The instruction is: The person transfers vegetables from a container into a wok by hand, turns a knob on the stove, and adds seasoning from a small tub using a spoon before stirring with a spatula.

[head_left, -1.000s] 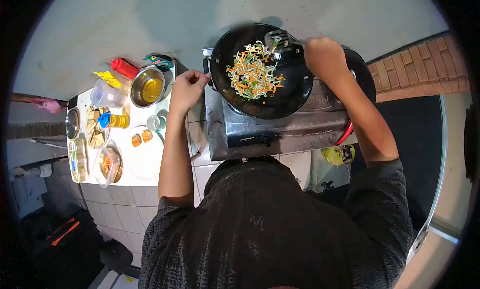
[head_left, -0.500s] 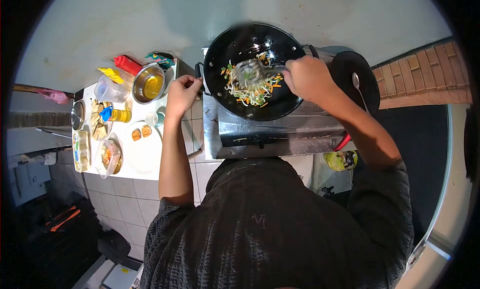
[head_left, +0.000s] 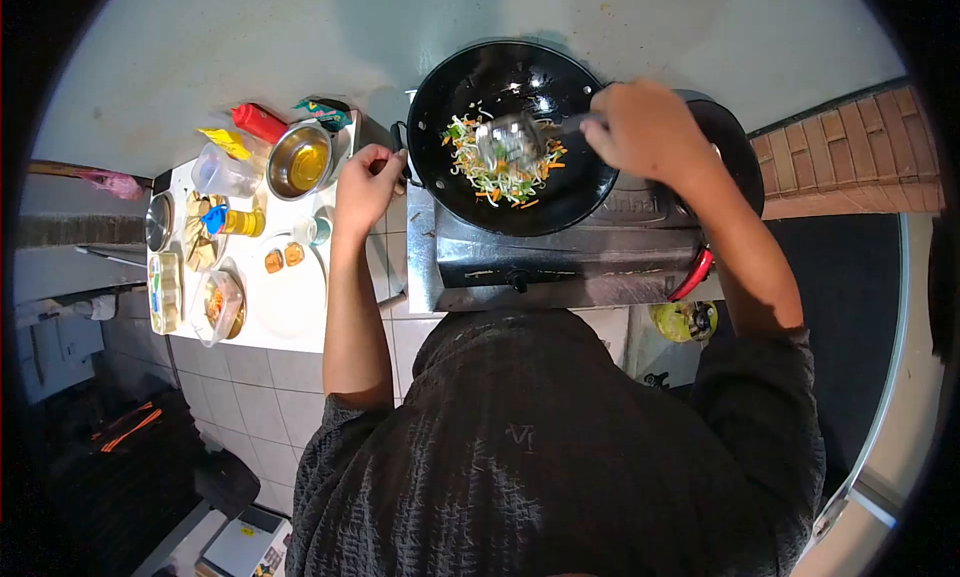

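Upper centre: left hand (head_left: pixel 366 185) clamped on side handle of black round wok (head_left: pixel 510 137), steadying it; right hand (head_left: pixel 648 129) fisted around metal slotted spatula (head_left: pixel 512 140), blade in noodle-vegetable mix (head_left: pixel 500 162)

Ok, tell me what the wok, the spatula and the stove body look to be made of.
Wok: dark metal, probably seasoned steel or iron; glossy black inside with bright glints.
Spatula: bare silvery metal, likely stainless steel; its blade mirrors the light. The right hand holds it.
Stove body: brushed sheet metal, seemingly stainless; grey with a dull sheen.
The left hand grips the wok's side handle.
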{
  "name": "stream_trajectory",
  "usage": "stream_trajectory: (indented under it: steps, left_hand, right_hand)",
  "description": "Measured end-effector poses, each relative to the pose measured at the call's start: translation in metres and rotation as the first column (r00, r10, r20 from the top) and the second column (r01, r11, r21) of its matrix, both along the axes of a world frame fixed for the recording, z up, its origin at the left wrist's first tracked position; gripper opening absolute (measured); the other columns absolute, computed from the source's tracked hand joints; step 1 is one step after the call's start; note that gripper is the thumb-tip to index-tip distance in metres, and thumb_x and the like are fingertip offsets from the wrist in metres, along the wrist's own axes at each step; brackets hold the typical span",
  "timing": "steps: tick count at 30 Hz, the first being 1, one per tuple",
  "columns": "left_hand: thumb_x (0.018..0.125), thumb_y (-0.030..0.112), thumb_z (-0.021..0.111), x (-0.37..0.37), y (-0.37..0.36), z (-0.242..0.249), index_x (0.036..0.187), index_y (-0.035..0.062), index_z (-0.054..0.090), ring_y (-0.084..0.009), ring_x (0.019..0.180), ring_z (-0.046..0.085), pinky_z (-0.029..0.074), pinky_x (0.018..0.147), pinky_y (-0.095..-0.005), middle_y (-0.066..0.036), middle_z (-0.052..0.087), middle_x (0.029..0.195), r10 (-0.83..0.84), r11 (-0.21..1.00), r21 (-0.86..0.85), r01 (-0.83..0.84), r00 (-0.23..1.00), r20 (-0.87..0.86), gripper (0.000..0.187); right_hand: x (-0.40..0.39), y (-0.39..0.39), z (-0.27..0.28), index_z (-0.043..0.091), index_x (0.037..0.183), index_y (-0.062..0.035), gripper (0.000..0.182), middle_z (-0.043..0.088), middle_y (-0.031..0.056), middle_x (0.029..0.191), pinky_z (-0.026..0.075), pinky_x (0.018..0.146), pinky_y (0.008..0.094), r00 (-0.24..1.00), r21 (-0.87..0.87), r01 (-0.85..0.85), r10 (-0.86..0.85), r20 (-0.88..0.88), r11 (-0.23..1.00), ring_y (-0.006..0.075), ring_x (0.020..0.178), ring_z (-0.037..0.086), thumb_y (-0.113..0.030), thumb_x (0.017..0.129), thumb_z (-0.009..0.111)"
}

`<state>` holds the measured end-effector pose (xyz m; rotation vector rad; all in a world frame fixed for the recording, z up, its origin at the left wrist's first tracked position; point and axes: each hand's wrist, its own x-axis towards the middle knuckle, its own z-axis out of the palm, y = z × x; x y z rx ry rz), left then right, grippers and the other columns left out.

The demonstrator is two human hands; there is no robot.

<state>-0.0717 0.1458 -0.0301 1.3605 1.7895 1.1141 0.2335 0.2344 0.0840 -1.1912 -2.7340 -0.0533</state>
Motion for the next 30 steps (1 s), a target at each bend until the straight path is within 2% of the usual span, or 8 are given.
stream_trajectory:
  steps: [2,5,10,14,17,21,26,30]
  left_hand:
    - [0.086,0.019,0.063,0.003,0.0,0.002,0.073,-0.0006,0.057,-0.0052,0.052,0.047,0.036,0.049,-0.0229,-0.001,0.055,0.057,0.006,1.0,-0.01,-0.006,1.0,-0.001,0.024]
    - [0.086,0.019,0.064,0.001,-0.001,-0.002,0.073,-0.0003,0.058,-0.0051,0.051,0.046,0.036,0.048,-0.023,0.0,0.054,0.057,0.017,1.0,0.009,-0.016,0.999,-0.037,0.024]
    - [0.087,0.02,0.063,0.002,-0.005,-0.003,0.073,0.0005,0.058,-0.0049,0.05,0.044,0.034,0.048,-0.023,0.001,0.051,0.055,0.012,1.0,0.013,-0.012,1.0,-0.007,0.024]
    - [0.087,0.021,0.064,0.006,-0.004,-0.002,0.072,0.0008,0.057,-0.0046,0.051,0.042,0.033,0.048,-0.0231,0.002,0.05,0.055,0.039,0.999,0.022,-0.039,0.999,-0.007,0.026]
    - [0.087,0.023,0.064,0.003,-0.006,-0.008,0.073,0.0006,0.058,-0.0047,0.051,0.041,0.033,0.047,-0.0234,0.002,0.048,0.054,0.036,0.999,0.029,-0.036,0.999,0.002,0.027]
    - [0.086,0.024,0.065,-0.002,-0.008,-0.017,0.075,0.0004,0.06,-0.005,0.051,0.039,0.032,0.048,-0.0234,0.002,0.048,0.054,0.013,0.998,0.054,-0.016,0.998,0.057,0.027]
    - [0.085,0.025,0.067,-0.003,-0.009,-0.021,0.083,-0.0004,0.064,-0.0043,0.054,0.039,0.032,0.049,-0.0221,0.003,0.048,0.058,-0.011,0.999,0.05,0.007,0.997,0.078,0.026]
    - [0.087,0.027,0.064,0.001,-0.024,-0.024,0.088,-0.0012,0.064,-0.0052,0.056,0.044,0.036,0.052,-0.0227,0.001,0.054,0.062,0.107,0.991,0.065,-0.115,0.988,0.111,0.028]
  right_hand:
    - [-0.005,-0.005,-0.016,0.066,0.072,-0.0026,0.023,0.062,0.0208,0.068,0.05,0.065,0.049,0.988,-0.086,0.1,-0.088,0.13,0.991,0.0401,0.067,0.062,-0.024,0.077,0.06]
    - [-0.008,-0.003,-0.019,0.067,0.072,-0.0005,0.016,0.064,0.0231,0.072,0.053,0.066,0.0459,0.983,0.012,0.173,-0.174,0.067,0.985,0.0389,0.071,0.064,-0.011,0.071,0.055]
    - [0.001,0.002,-0.004,0.069,0.076,-0.003,0.017,0.065,0.0215,0.076,0.053,0.071,0.0449,0.923,0.108,0.353,-0.365,0.125,0.93,0.0372,0.075,0.065,-0.015,0.074,0.057]
    - [-0.006,0.011,-0.045,0.068,0.079,-0.0039,0.02,0.065,0.021,0.08,0.053,0.072,0.0442,0.958,-0.072,0.266,-0.255,0.134,0.961,0.0357,0.081,0.064,-0.022,0.077,0.061]
    - [-0.008,-0.019,-0.008,0.065,0.075,-0.0026,0.024,0.062,0.0199,0.068,0.05,0.067,0.0472,0.987,0.105,0.163,-0.163,-0.01,0.981,0.0389,0.069,0.061,-0.025,0.08,0.059]
    - [-0.012,-0.052,0.018,0.066,0.075,-0.0032,0.023,0.065,0.018,0.076,0.051,0.071,0.0469,0.971,-0.108,0.228,-0.217,0.105,0.968,0.0361,0.078,0.063,-0.025,0.079,0.059]
    - [-0.015,-0.047,-0.045,0.066,0.074,-0.0027,0.022,0.063,0.0197,0.067,0.053,0.062,0.045,0.951,0.085,0.292,-0.299,0.08,0.953,0.0376,0.064,0.064,-0.022,0.081,0.058]
    - [-0.003,-0.055,-0.011,0.066,0.073,-0.0034,0.024,0.063,0.0207,0.067,0.053,0.061,0.0451,0.966,0.106,0.258,-0.257,-0.03,0.96,0.0381,0.064,0.063,-0.024,0.082,0.058]
